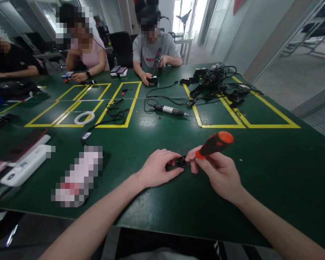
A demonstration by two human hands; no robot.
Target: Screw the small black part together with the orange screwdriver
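Note:
My left hand (pixel 160 169) rests on the green table with thumb and fingers closed around a small black part (pixel 181 161). That part is round and seems to have an opening on top; its exact kind is too small to make out. A screwdriver (pixel 212 145) with a black and orange handle leans in my right hand (pixel 224 174), its butt end up and to the right. The fingers of that hand pinch it low down, close beside the black part. Fingers hide the screwdriver's tip, so I cannot tell whether it touches the part.
Ahead lies a grey and black electric screwdriver (pixel 168 109) with its cord. A tangle of black cables (pixel 215 83) sits at the far right. On the left are a white power strip (pixel 25 166), a blurred-out pink item (pixel 79 177) and a white ring (pixel 84 117). Several people work opposite.

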